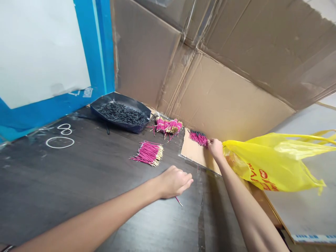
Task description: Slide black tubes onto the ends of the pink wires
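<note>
Fingers of the right hand (215,147) pinch a bunch of pink sticks (198,137) on a cardboard piece (194,154), far right on the dark table (65,182). Curled left hand (174,182) rests over one loose stick (179,201). A yellow bag (275,161) lies right.

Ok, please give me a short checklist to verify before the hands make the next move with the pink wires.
1. Right hand touches the pink bundle on the cardboard sheet: ok.
2. Firm grip on that bundle: cannot tell.
3. Left hand rests on the dark table, covering one loose wire: ok.
4. Flat wire pile free of the hands: ok.
5. Yellow bag away from the right forearm: not ok, it touches.
6. Black tray out of the way: ok.
</note>
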A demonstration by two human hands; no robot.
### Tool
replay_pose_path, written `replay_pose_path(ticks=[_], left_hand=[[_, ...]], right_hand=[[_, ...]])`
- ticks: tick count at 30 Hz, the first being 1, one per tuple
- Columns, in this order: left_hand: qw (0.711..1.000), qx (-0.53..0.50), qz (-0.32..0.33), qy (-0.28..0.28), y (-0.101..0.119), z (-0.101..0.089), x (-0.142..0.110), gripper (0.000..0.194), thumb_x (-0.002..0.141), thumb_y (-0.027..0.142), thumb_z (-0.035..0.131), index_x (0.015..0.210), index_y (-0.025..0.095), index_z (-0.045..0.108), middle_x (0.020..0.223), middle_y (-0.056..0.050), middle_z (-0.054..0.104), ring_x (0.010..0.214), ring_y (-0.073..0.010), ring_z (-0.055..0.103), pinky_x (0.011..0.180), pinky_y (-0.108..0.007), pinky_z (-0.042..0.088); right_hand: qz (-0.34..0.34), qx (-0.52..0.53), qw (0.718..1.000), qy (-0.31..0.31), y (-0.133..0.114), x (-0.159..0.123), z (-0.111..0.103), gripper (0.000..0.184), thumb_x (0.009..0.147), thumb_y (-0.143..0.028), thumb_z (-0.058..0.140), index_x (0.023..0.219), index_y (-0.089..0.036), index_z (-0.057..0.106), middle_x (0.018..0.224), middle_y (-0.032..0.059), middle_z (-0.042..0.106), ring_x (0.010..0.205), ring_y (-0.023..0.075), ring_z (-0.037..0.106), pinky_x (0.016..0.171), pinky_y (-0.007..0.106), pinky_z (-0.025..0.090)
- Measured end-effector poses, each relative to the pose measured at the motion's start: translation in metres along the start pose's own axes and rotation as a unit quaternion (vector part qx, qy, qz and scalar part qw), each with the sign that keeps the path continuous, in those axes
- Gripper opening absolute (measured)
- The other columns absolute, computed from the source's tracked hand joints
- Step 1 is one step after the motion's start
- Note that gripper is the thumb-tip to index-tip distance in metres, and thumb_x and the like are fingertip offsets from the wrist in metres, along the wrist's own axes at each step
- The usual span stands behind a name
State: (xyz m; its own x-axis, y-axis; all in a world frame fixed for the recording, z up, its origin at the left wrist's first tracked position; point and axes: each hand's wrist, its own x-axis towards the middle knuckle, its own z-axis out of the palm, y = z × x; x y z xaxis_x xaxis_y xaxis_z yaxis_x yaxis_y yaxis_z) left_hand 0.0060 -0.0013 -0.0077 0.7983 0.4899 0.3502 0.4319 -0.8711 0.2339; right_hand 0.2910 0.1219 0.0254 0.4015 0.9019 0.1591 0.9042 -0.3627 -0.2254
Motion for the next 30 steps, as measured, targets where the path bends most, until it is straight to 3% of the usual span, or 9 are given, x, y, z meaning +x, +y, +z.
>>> replay_pose_path(ticks=[4, 7, 12, 15, 18, 20, 24, 27, 30], left_hand=[[1.0, -0.02, -0.004, 0.009, -0.001, -0.003, 0.0, 0.026, 0.105, 0.029, 0.046, 0.084, 0.019, 0.058, 0.07, -0.003, 0.07, 0.064, -0.0201, 0.069, 0.061, -0.028, 0.04], [0.997, -0.056, -0.025, 0.037, -0.004, -0.005, 0.001, 0.026, 0.105, 0.029, 0.045, 0.085, 0.019, 0.058, 0.069, 0.0, 0.07, 0.065, -0.0178, 0.068, 0.06, -0.026, 0.039], [0.983, -0.118, -0.102, 0.101, -0.014, -0.009, 0.003, 0.03, 0.108, 0.028, 0.037, 0.097, 0.021, 0.064, 0.072, 0.003, 0.069, 0.062, -0.0109, 0.064, 0.062, -0.022, 0.041], [0.974, -0.131, -0.136, 0.122, -0.021, -0.013, 0.004, 0.032, 0.108, 0.032, 0.037, 0.098, 0.02, 0.065, 0.068, 0.005, 0.064, 0.056, -0.0078, 0.056, 0.059, -0.02, 0.04], [0.969, -0.118, -0.164, 0.142, -0.029, -0.018, 0.006, 0.032, 0.108, 0.034, 0.038, 0.098, 0.019, 0.065, 0.066, 0.005, 0.06, 0.055, -0.008, 0.052, 0.058, -0.021, 0.038], [0.968, -0.099, -0.172, 0.156, -0.038, -0.023, 0.008, 0.027, 0.105, 0.032, 0.043, 0.099, 0.018, 0.066, 0.069, 0.003, 0.062, 0.059, -0.0091, 0.054, 0.061, -0.023, 0.04], [0.968, -0.049, -0.172, 0.174, -0.065, -0.043, 0.008, 0.023, 0.098, 0.029, 0.049, 0.098, 0.019, 0.07, 0.091, -0.002, 0.071, 0.08, -0.0132, 0.063, 0.08, -0.026, 0.047], [0.961, -0.002, -0.2, 0.193, -0.09, -0.06, 0.003, 0.025, 0.097, 0.029, 0.048, 0.099, 0.017, 0.07, 0.093, -0.005, 0.071, 0.083, -0.0162, 0.064, 0.081, -0.029, 0.047], [0.964, 0.031, -0.209, 0.159, -0.111, -0.069, -0.004, 0.024, 0.095, 0.03, 0.05, 0.097, 0.018, 0.071, 0.092, -0.005, 0.072, 0.078, -0.0164, 0.063, 0.076, -0.029, 0.047]], right_hand=[[-0.029, 0.015, 0.999, 0.032, 0.0, -0.017, -0.006, 0.031, 0.103, -0.043, 0.06, 0.11, -0.014, 0.068, 0.112, 0.0077, 0.07, 0.103, 0.019, 0.068, 0.096, 0.042, 0.057], [-0.088, 0.048, 0.993, 0.063, 0.003, -0.044, -0.013, 0.028, 0.104, -0.04, 0.057, 0.108, -0.014, 0.068, 0.112, 0.0079, 0.069, 0.1, 0.0186, 0.066, 0.095, 0.04, 0.055], [-0.241, 0.157, 0.957, 0.043, 0.004, -0.135, -0.016, 0.032, 0.108, -0.038, 0.042, 0.106, -0.019, 0.067, 0.103, 0.0077, 0.071, 0.08, 0.0171, 0.064, 0.077, 0.03, 0.05], [-0.331, 0.213, 0.919, -0.008, -0.003, -0.199, -0.014, 0.022, 0.105, -0.034, 0.05, 0.102, -0.022, 0.069, 0.094, 0.0052, 0.071, 0.084, 0.0173, 0.067, 0.08, 0.029, 0.05], [-0.411, 0.249, 0.876, -0.032, -0.012, -0.237, -0.014, 0.016, 0.104, -0.023, 0.053, 0.106, -0.022, 0.069, 0.091, 0.0035, 0.07, 0.078, 0.0143, 0.065, 0.073, 0.027, 0.048], [-0.441, 0.255, 0.86, -0.029, -0.017, -0.244, -0.014, 0.015, 0.104, -0.023, 0.054, 0.108, -0.02, 0.069, 0.09, 0.0028, 0.07, 0.077, 0.0137, 0.062, 0.07, 0.027, 0.045], [-0.452, 0.197, 0.869, -0.043, -0.019, -0.237, -0.01, 0.019, 0.104, -0.034, 0.057, 0.106, -0.019, 0.068, 0.094, 0.0038, 0.069, 0.085, 0.0182, 0.057, 0.074, 0.032, 0.041], [-0.469, 0.181, 0.863, -0.06, -0.017, -0.233, -0.008, 0.023, 0.106, -0.033, 0.052, 0.103, -0.018, 0.068, 0.095, 0.0053, 0.067, 0.087, 0.0196, 0.052, 0.079, 0.035, 0.038], [-0.473, 0.194, 0.856, -0.077, -0.015, -0.236, -0.009, 0.025, 0.106, -0.036, 0.052, 0.1, -0.017, 0.067, 0.092, 0.0052, 0.064, 0.086, 0.0191, 0.049, 0.08, 0.035, 0.035]])
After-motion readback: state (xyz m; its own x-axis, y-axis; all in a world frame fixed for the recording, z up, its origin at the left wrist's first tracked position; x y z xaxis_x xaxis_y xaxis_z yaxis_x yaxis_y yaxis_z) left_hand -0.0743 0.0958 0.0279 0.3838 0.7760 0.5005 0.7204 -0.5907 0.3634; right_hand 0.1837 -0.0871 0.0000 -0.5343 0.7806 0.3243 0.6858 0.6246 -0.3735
